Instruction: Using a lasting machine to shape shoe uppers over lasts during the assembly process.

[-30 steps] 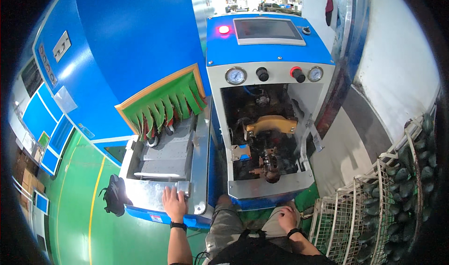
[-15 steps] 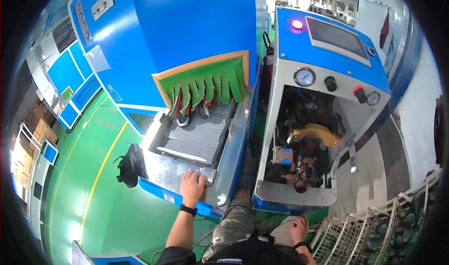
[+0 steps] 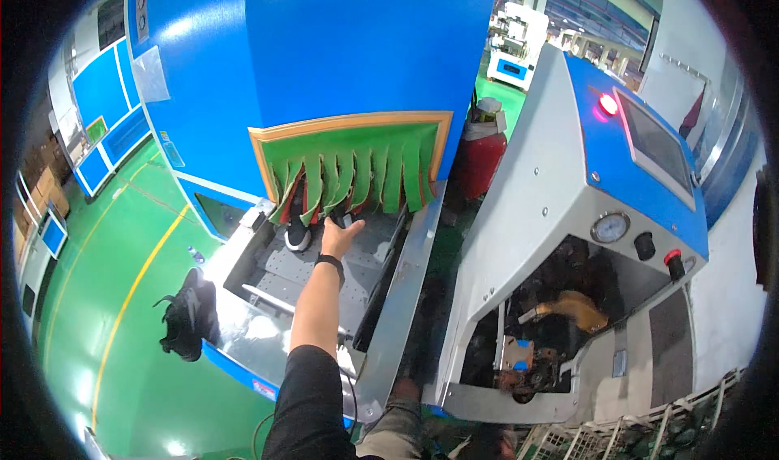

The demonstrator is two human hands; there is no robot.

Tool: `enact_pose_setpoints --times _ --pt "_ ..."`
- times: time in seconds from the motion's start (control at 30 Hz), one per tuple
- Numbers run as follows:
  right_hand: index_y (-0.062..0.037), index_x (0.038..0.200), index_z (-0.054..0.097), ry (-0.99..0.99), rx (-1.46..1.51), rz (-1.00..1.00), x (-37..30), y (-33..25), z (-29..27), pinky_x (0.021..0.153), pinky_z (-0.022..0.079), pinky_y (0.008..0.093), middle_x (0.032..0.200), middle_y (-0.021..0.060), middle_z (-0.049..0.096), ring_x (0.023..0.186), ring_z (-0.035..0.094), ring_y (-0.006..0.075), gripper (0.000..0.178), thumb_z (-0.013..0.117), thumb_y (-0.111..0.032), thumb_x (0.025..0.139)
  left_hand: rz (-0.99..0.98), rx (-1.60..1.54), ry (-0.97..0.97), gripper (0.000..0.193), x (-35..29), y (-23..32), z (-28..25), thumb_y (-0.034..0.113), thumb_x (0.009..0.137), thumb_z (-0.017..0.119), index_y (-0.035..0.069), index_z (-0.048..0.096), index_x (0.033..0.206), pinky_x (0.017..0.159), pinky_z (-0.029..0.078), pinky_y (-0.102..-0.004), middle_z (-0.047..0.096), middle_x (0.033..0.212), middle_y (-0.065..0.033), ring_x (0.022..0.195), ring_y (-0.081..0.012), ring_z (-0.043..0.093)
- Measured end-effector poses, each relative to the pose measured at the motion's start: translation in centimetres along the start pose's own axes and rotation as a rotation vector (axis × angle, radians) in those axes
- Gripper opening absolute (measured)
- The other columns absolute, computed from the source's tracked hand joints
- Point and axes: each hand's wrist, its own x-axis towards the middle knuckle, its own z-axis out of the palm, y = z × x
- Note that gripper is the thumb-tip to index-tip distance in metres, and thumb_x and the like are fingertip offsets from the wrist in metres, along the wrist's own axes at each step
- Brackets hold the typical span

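Note:
My left hand reaches over the machine's perforated conveyor bed to the green strip curtain. Its fingers and thumb are around the near end of a dark shoe, mostly hidden by the hand and the strips. Just left of it, a black shoe with a white toe comes out from under the curtain. Another black shoe rests at the left front corner of the metal ledge. My right hand is a dim patch at the lower edge, its fingers indistinct.
A tall blue housing rises above the curtain. To the right stands a grey and blue machine with a screen, gauge, lit red lamp and open front cavity. A wire rack lies at lower right. Behind the gap is a red container.
My left hand has moved from the front metal ledge forward to the dark shoe at the curtain and taken hold of it. The view has shifted, and my right hand has dropped toward the lower edge.

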Motion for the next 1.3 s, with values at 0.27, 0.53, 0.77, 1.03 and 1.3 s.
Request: enact_pose_setpoints --times 0.27,0.53,0.77,1.03,1.3 --pt "-0.0071 0.143 0.057 -0.238 0.165 0.117 -4.0 -9.8 -2.8 0.098 0.053 0.0455 0.136 0.0168 0.063 0.116 0.063 0.0320 0.044 0.060 -0.027 0.103 -0.023 0.151 -0.083 0.037 0.9 -2.8 -4.5 0.024 0.072 0.075 -0.011 0.070 0.083 0.082 0.058 -0.0468 0.073 0.092 -0.0290 0.089 -0.0398 0.074" --pt "-0.0014 0.127 0.063 -0.040 0.795 -0.572 -5.3 -19.9 -2.3 0.072 0.049 0.0380 0.103 0.0104 0.066 0.084 0.060 0.0197 0.030 0.055 -0.023 0.107 -0.406 -1.128 -0.598 0.043 -26.4 -1.7 -19.6 0.022 0.089 0.066 -0.004 0.061 0.123 0.084 0.063 -0.0445 0.069 0.120 -0.0154 0.110 -0.0302 0.070" --pt "-0.0052 0.165 0.010 -0.375 1.396 -0.947 -5.8 -28.5 -5.3 0.117 0.034 0.0428 0.154 0.0126 0.045 0.138 0.045 0.0274 0.107 0.078 -0.030 0.087 -0.245 -0.924 -1.148 0.088 -45.3 8.8 -19.6 0.014 0.082 0.083 0.000 0.035 0.155 0.119 0.034 -0.0395 0.049 0.151 -0.0102 0.140 -0.0198 0.044" --pt "-0.0038 0.155 0.038 -0.096 1.353 -0.823 -9.5 -23.5 -9.1 0.109 0.044 0.0382 0.143 0.0077 0.053 0.127 0.055 0.0214 0.092 0.076 -0.013 0.071 -0.032 -0.762 -0.904 0.079 -51.0 17.8 -17.1 0.006 0.083 0.084 -0.003 0.036 0.145 0.104 0.050 -0.0359 0.058 0.135 -0.0118 0.120 -0.0188 0.059" --pt "-0.0025 0.157 0.032 0.437 1.128 -0.613 -11.6 -15.2 -6.9 0.115 0.035 0.0411 0.149 0.0124 0.048 0.134 0.048 0.0273 0.091 0.076 -0.025 0.081 -0.102 -0.822 -1.231 0.082 -53.1 20.0 -11.0 0.006 0.078 0.087 -0.003 0.038 0.144 0.108 0.047 -0.0358 0.060 0.133 -0.0132 0.120 -0.0178 0.059"
